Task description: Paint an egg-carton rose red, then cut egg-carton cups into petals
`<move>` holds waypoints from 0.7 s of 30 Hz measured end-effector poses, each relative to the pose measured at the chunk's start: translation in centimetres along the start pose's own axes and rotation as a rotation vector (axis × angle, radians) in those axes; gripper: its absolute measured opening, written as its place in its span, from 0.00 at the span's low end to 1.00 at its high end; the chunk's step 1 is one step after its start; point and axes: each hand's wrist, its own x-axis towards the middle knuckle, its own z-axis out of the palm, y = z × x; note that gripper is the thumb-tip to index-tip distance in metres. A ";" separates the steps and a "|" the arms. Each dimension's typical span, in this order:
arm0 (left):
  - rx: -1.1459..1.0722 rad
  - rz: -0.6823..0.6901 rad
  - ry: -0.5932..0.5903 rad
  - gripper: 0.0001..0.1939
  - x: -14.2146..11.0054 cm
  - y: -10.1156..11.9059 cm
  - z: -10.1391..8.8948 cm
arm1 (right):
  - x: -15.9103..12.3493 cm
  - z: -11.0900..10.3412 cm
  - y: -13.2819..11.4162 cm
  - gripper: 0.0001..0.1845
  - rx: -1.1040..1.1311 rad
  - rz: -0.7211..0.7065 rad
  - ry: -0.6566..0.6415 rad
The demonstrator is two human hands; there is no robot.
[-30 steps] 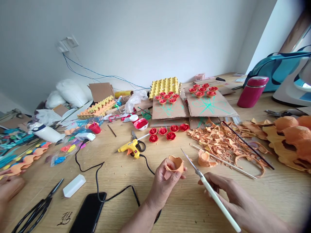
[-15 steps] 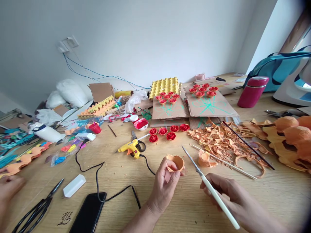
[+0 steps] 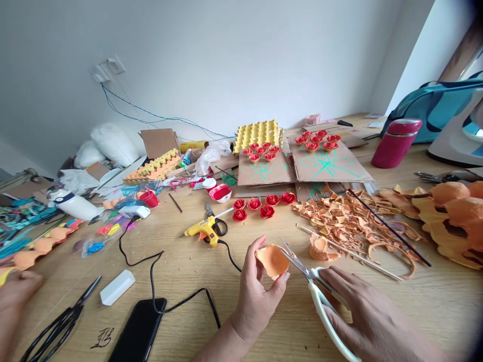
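Observation:
Between the thumb and fingers of my left hand (image 3: pixel 256 291) is an orange egg carton cup (image 3: pixel 272 261), its hollow side tilted toward me. My right hand (image 3: pixel 362 306) grips white-handled scissors (image 3: pixel 310 275), their blades parted at the cup's right rim. Just beyond the scissors, another cut orange cup piece (image 3: pixel 320 248) sits on the table beside a heap of orange carton scraps (image 3: pixel 335 221). Several red paper roses (image 3: pixel 267 211) stand behind my left hand, near a yellow glue gun (image 3: pixel 204 229).
Cardboard sheets (image 3: pixel 328 161) with green drawing carry more red roses. At left lie black scissors (image 3: pixel 64 322), a phone (image 3: pixel 139 332), a white block (image 3: pixel 117 287) and a black cable. Another person's hand (image 3: pixel 18 286) rests at the left edge. A magenta bottle (image 3: pixel 396 143) stands at right.
The scissors have turned and opened, and their blades have come left to the cup's rim. My left hand has tilted the cup so its inside faces me more.

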 end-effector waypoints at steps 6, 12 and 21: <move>-0.003 -0.002 0.023 0.24 -0.1 0.2 0.1 | 0.1 0.0 -0.2 0.05 -0.035 -0.021 -0.012; 0.053 0.054 0.066 0.24 -0.5 0.4 0.4 | 0.0 0.0 -0.7 0.05 -0.067 -0.071 0.075; 0.269 0.210 0.114 0.26 -1.0 1.1 0.8 | 0.3 0.0 -1.3 0.09 -0.059 -0.087 0.127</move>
